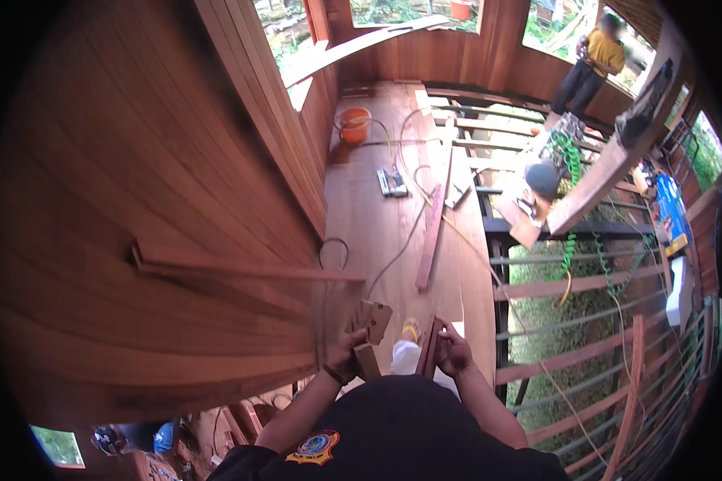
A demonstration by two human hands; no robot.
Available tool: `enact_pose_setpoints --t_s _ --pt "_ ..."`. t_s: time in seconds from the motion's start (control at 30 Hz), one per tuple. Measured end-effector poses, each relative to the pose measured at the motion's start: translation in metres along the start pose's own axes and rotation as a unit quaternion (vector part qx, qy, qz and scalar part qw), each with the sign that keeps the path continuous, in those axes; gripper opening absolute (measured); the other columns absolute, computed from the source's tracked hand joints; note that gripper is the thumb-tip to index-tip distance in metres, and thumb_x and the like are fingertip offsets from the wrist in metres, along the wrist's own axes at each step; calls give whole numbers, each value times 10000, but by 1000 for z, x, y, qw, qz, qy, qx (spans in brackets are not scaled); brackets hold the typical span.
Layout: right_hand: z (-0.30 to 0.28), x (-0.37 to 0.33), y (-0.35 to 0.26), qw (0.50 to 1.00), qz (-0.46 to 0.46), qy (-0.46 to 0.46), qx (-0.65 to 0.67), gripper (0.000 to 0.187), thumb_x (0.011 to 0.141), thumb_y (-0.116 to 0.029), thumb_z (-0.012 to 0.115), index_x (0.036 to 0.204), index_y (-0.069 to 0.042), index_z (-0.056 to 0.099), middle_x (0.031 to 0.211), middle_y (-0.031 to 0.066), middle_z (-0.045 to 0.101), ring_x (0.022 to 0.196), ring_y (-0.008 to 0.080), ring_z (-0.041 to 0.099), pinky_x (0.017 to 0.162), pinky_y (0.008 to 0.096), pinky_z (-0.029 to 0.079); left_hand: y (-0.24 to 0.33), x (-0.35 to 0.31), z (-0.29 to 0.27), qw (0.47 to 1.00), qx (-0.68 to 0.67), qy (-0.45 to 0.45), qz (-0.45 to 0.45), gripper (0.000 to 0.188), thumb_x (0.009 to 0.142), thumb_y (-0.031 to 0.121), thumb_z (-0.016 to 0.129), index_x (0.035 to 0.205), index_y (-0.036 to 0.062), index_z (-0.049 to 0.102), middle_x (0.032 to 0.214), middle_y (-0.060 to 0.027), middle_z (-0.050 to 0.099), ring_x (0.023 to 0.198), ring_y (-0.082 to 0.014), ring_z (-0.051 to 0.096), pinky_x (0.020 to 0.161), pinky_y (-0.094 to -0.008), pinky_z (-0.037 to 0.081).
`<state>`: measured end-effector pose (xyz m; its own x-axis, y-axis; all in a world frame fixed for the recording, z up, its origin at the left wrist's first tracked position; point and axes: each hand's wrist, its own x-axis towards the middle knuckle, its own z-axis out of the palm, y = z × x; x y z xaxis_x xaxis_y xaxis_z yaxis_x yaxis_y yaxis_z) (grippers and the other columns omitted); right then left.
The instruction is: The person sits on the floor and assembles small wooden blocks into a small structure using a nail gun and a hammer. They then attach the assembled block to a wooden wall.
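Observation:
My left hand is closed around a tan, flat wooden piece with dark round spots. A squared tan end shows beside the palm; whether it belongs to the same piece I cannot tell. On the other side, my right hand grips a reddish-brown wooden strip that stands close in front of my body. Both hands are at waist height, apart from each other. Past the left hand, a long narrow wooden rail runs along the plank wall.
A plank floor bears a loose board, a nail gun, hoses and an orange bucket. Right of it, open joists span a drop. One person crouches there; another stands beyond.

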<state>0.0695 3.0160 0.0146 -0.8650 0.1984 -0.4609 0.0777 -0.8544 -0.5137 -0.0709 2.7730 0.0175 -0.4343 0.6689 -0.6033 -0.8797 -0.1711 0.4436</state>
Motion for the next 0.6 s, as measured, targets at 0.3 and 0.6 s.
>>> enact_pose_setpoints --t_s 0.3,0.6 --pt "15 148 -122 983 154 27 -100 394 950 -192 658 1297 -36 554 1167 104 665 1073 234 661 951 429 559 124 121 82 998 -1 6 68 346 953 356 664 1193 112 615 934 -21 672 781 -138 668 693 -316 554" --pt "24 290 -192 975 129 48 -172 417 880 -92 662 1286 -61 566 1154 71 673 1038 216 668 951 411 550 207 237 98 990 -84 109 41 259 960 365 668 1078 136 646 908 -26 683 757 -158 676 701 -339 569"
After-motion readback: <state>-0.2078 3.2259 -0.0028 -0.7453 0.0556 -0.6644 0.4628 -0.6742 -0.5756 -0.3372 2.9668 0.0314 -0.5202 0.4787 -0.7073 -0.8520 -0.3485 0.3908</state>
